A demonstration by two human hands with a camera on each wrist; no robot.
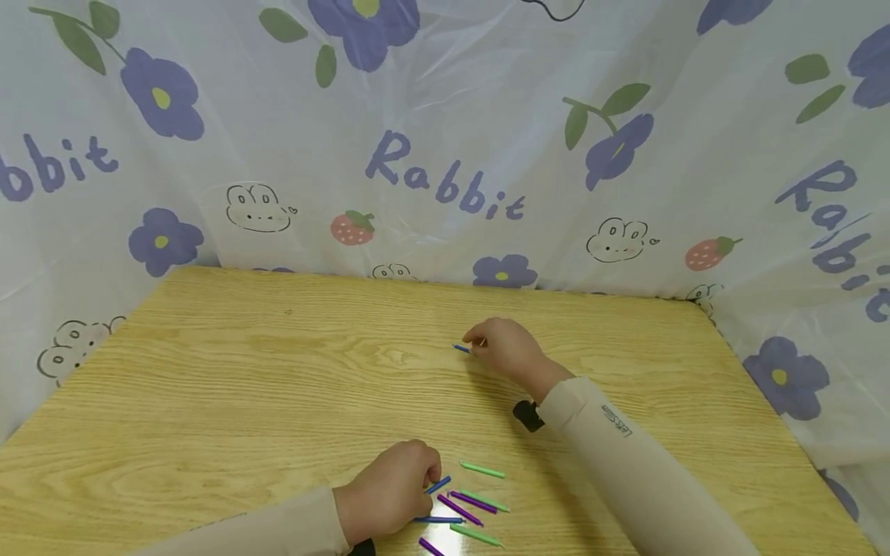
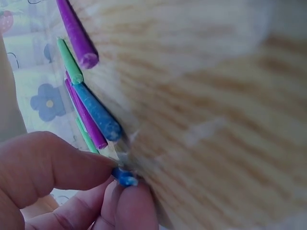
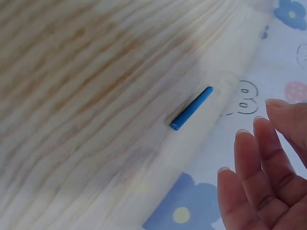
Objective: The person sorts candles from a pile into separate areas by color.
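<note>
Lone slim, tapered blue stick [image 3: 192,109]: our landmark, lying flat on the light wood-grain table [image 1: 243,401], well apart from every other stick. Wax or plastic, we can't tell. Our read on that spot: off by itself, it leaves fingers space all round.

Right hand [image 1: 513,351]: bare, just beside the lone stick, thumb apart from the fingers and nothing between them. The right wrist view shows us a gap to the stick, so no grip there. That gentle bend in the fingers looks about right to us for something so thin and flat.

Left hand [image 1: 391,490]: well apart from the other hand, on the person's side of the lone stick, thumb and fingertips pinching a second slim blue stick [image 1: 440,485]. We reckon the fingertip pinch makes sense: it's too skinny for a whole palm, and its neighbours lie close.

Slim purple sticks [image 1: 460,510], slim green sticks [image 1: 483,469] and a third slim blue stick [image 2: 97,111]: loosely bunched, also on the person's side of the lone stick and well apart from it. They're flat, some bunched tightly, which we'd guess makes single ends fiddly to get at.

White printed sheet [image 1: 445,93]: hanging beyond the lone stick, behind the table; seems to us it's there as a backdrop.
</note>
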